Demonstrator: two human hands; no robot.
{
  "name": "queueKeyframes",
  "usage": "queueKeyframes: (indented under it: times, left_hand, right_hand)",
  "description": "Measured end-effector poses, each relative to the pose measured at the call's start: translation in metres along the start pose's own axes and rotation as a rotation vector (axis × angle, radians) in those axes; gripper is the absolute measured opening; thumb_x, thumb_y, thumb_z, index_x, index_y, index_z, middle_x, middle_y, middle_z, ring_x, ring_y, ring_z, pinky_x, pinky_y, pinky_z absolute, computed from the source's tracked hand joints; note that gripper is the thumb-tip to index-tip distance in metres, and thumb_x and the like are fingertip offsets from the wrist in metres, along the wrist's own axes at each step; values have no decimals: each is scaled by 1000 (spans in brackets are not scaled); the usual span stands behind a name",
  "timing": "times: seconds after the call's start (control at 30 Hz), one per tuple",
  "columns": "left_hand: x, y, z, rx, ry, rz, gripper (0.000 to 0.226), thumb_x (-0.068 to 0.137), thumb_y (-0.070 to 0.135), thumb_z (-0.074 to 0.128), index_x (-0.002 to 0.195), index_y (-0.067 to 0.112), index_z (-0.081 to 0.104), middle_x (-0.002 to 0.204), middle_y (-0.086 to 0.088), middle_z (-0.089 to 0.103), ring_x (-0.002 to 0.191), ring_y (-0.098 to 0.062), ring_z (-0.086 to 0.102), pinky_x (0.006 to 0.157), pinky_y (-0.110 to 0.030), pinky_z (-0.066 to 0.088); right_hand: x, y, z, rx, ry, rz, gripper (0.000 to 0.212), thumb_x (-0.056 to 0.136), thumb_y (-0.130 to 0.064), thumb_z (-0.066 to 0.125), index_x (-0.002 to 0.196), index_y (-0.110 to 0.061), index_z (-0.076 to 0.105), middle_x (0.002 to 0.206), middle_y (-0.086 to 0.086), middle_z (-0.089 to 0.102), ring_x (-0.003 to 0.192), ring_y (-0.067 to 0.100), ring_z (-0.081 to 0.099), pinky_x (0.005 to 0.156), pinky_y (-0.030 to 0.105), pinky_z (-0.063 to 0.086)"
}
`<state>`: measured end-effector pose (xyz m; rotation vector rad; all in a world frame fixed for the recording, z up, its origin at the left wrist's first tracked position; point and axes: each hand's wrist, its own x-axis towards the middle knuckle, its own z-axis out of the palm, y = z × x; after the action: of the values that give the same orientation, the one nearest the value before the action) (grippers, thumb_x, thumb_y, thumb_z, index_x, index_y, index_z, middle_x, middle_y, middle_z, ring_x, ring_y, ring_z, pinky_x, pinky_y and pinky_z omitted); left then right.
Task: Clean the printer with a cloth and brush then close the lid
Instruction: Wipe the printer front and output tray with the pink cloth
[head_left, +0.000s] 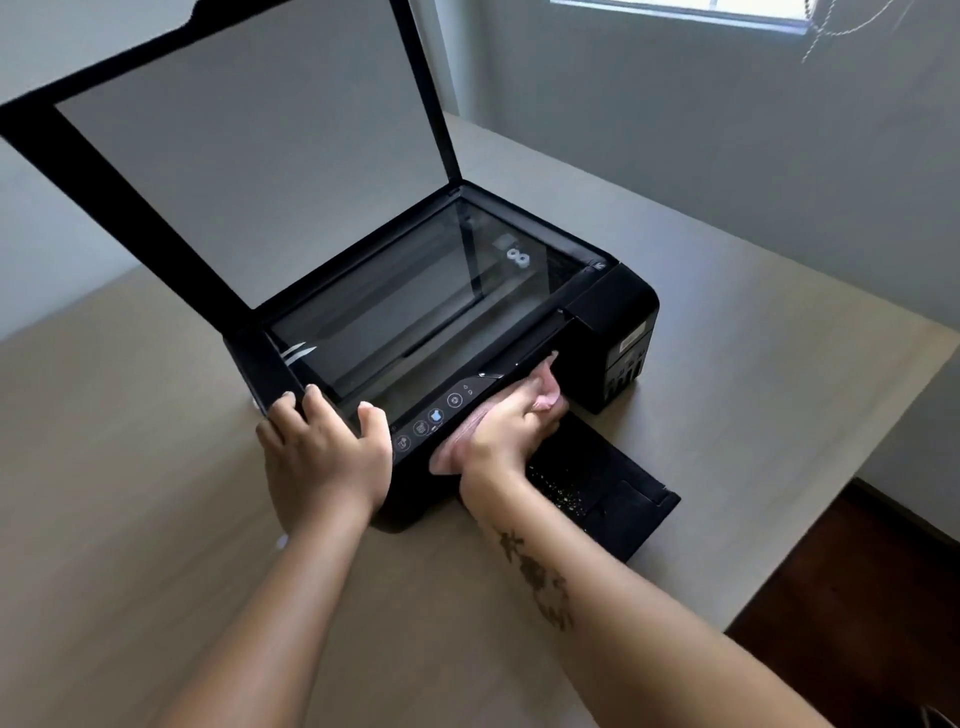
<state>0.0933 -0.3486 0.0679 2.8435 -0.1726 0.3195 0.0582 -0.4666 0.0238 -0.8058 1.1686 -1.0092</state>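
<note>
On a pale wood-grain desk (156, 519) stands a black plastic desktop printer (613, 322). Its flat black scanner lid (249, 156) is raised steeply at the back, leaving the scanner glass (415, 301) exposed.

The left hand (324, 452) has its grip clamped over the printer's front left corner, fingers on the top edge and thumb beside the control panel (441, 410). It appears to be bracing the machine.

The right hand (506, 431) has its grip closed round a bunched pale pink cloth (545, 387). The cloth is pressed to the front face just under the control panel, above the pulled-out black output tray (623, 499). The tray carries a scatter of yellowish specks (561, 486). No brush is in view.

Step in hand, as judged: wiping the front face along the paper exit.

To do it well:
- The brace should hold so the printer does not skate on the desk.
- The cloth should travel one way along the slot under light pressure.
- The loose cloth end belongs outside the opening, and knuckles off the panel buttons.
- The specks look loose, so they are better lifted or brushed off than rubbed in.
- No weight should go on the tray.

The lid comes down last.
</note>
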Motion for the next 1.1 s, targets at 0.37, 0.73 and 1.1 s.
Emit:
queueKeyframes:
  times: [0.37, 0.73, 1.1]
  left_hand:
    - [-2, 0, 0, -8, 5, -9, 77, 81, 48, 30, 140, -1, 39, 139, -20, 40, 121, -38, 34, 102, -48, 35]
    - [-4, 0, -2, -12, 3, -2, 76, 81, 47, 32, 137, -4, 41, 138, -19, 41, 120, -37, 35, 101, -47, 35]
    - [-1, -2, 0, 14, 17, 4, 75, 79, 49, 29, 128, -4, 47, 135, -20, 43, 118, -38, 36, 99, -48, 38]
  right_hand:
    - [-48, 35, -10, -168, -173, -172, 60, 88, -49, 34, 124, -3, 46, 128, 14, 46, 126, 24, 36, 109, 32, 27]
    - [-31, 35, -15, -125, -134, 75, 40, 101, -26, 43, 133, -4, 38, 121, 9, 40, 116, 25, 43, 104, 33, 33]
    - [-50, 33, -10, -108, -196, -248, 40, 92, -41, 38, 120, -14, 47, 130, 13, 42, 129, 27, 40, 112, 39, 30]
